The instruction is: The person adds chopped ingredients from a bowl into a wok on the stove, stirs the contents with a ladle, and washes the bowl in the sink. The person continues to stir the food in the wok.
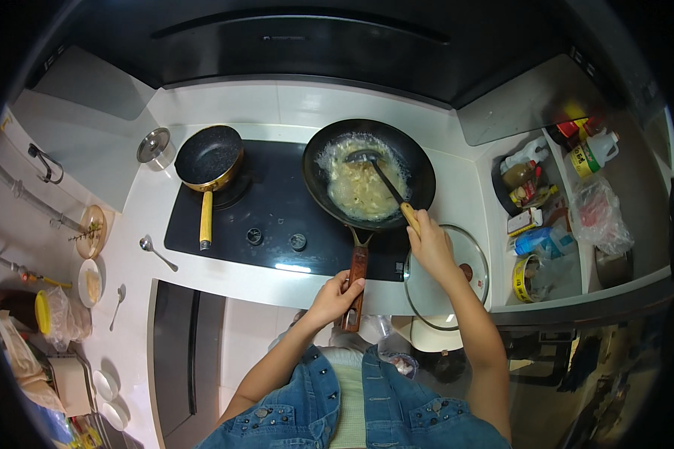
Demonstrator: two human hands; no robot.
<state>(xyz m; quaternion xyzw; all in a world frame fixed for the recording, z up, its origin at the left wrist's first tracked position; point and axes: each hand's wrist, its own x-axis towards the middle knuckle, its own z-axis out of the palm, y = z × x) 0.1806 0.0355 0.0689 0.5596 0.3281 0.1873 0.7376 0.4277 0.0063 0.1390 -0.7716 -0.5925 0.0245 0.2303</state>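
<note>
A large dark wok (422, 168) sits over the right side of the black cooktop (281, 196). My left hand (337, 296) is closed around its reddish-brown wooden handle (359, 262). In my right hand (428, 241) is a spatula (390, 184) with a dark shaft and a light wooden grip. Its dark head lies in a pale yellowish, bubbling liquid (359, 193) with small pieces in it, inside the wok. What the pieces are, I cannot tell. Under my right forearm, a glass lid (443, 280) with a brown knob rests on the counter.
Left of the wok stands a small frying pan (209, 154) with a yellow handle, beside a lidded pot (156, 149). Spoons (158, 255) and a white dish (91, 283) lie on the left counter. At right, shelf compartments (574, 241) hold bottles and bags. A range hood (309, 50) overhangs the back.
</note>
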